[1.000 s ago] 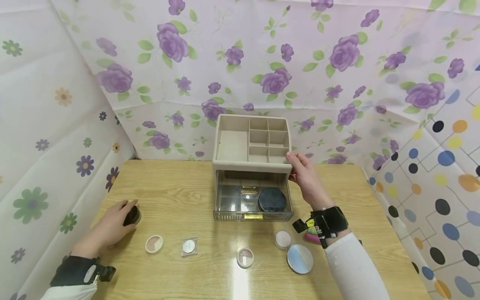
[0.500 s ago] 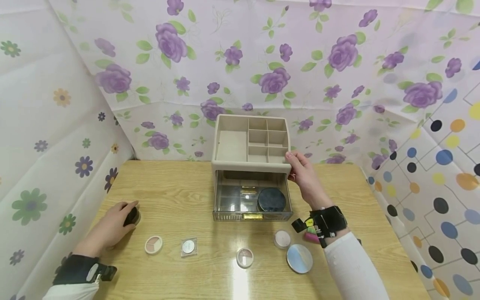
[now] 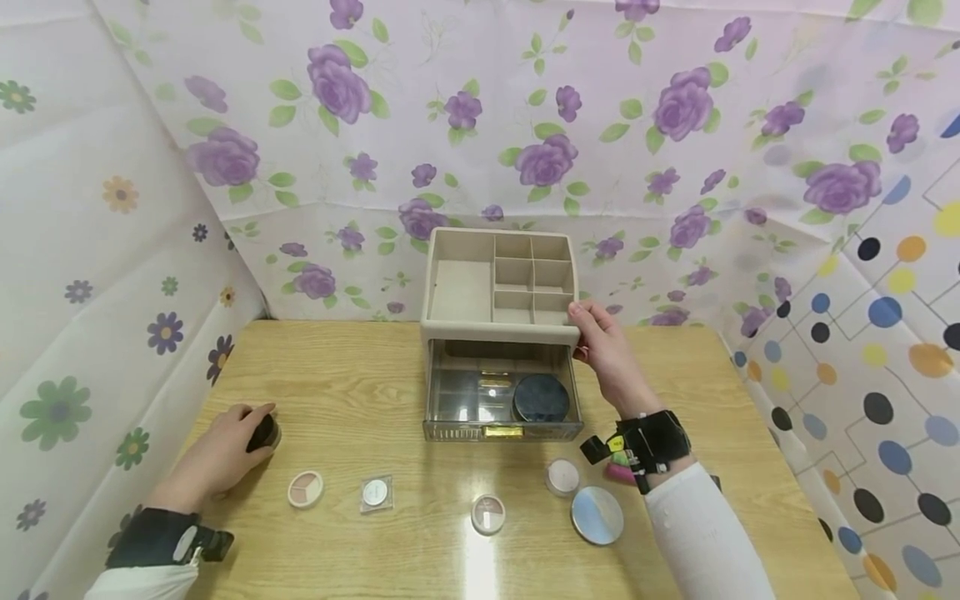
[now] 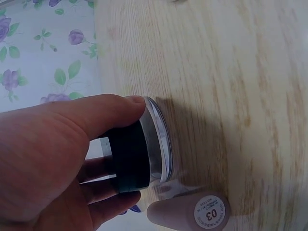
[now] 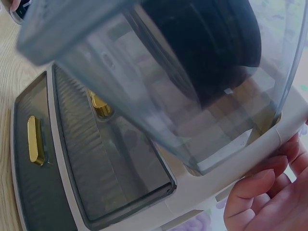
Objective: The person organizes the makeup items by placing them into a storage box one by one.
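Note:
My left hand (image 3: 217, 454) rests at the table's left side, its fingers curled round a small clear jar with a black lid (image 3: 264, 432). The left wrist view shows the thumb over the jar (image 4: 139, 144), which stands on the wood. A beige organizer (image 3: 498, 283) with divided top compartments stands at the back centre. My right hand (image 3: 607, 350) grips its front right corner, thumb on the top rim, fingers (image 5: 269, 192) down the side. Its clear upper drawer (image 3: 501, 404) is pulled out and holds a dark round compact (image 3: 540, 397).
On the wooden table (image 3: 360, 375) in front lie a round eyeshadow pan (image 3: 305, 488), a square clear case (image 3: 374, 493), another round pan (image 3: 488, 513), a small pale jar (image 3: 562, 477), a round silver compact (image 3: 597, 515) and a pink item (image 3: 621, 475). A pink tube marked 03 (image 4: 202, 214) lies by the jar.

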Tool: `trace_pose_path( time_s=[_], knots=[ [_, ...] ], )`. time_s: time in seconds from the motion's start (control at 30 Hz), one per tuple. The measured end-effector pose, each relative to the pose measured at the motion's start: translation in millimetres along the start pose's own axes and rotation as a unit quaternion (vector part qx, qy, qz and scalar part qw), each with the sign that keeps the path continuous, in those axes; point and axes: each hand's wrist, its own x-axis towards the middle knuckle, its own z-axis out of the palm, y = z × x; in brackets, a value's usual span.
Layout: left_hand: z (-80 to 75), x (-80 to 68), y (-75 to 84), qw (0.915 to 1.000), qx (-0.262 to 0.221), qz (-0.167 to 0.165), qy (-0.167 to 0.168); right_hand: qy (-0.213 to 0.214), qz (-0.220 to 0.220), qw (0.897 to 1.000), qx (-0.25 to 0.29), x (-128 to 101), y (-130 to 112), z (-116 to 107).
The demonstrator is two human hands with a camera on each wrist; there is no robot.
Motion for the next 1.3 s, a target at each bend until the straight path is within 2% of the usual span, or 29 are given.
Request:
trace_pose_path(
  time_s=[0.33,0.63,0.83,1.03,1.3],
  knots=[
    [1.4,-1.0,-3.1,1.0000,0.002,0.000,0.004,0.007,-0.003,1.000,-0.001,2,0,2],
    [1.9,-2.0,-0.5,0.9999,-0.005,-0.014,0.008,0.006,-0.005,1.000,-0.001,5,0,3],
    [1.1,-0.7,6.2,0.9991,-0.027,-0.004,0.034,0.008,0.003,1.000,-0.010,4,1,4],
    [-8.4,1.9,29.4,0.9954,-0.063,0.030,0.066,0.006,0.001,1.000,-0.012,2,0,3],
    [-37.8,9.2,83.6,0.9885,-0.073,0.089,0.098,0.002,0.000,1.000,-0.008,1,0,1]
  ],
)
